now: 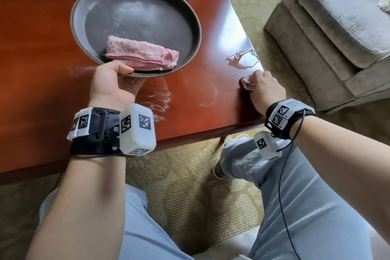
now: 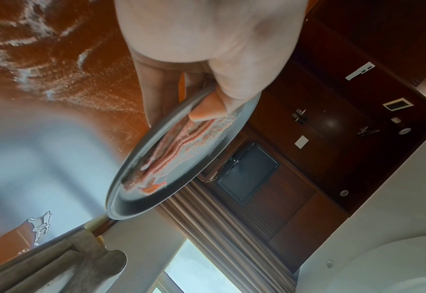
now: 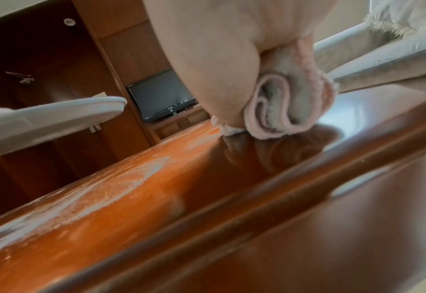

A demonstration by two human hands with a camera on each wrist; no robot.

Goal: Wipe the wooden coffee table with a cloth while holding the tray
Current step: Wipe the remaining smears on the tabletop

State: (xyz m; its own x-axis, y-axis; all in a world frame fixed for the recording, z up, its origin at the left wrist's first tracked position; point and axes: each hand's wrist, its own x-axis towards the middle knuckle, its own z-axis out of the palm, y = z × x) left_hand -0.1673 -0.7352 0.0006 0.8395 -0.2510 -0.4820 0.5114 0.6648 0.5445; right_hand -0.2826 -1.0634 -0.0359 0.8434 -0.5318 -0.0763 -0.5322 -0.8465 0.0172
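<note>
Pink and fluffy, a rolled cloth (image 3: 289, 103) was squeezed in the right hand (image 1: 266, 88) and pressed on the shiny brown wooden surface (image 1: 42, 48) near its right edge. The left hand (image 1: 111, 84) pinched the rim of a round dark tray (image 1: 84, 4), thumb on top, holding it up. A folded pink towel (image 1: 141, 53) lay inside.
</note>
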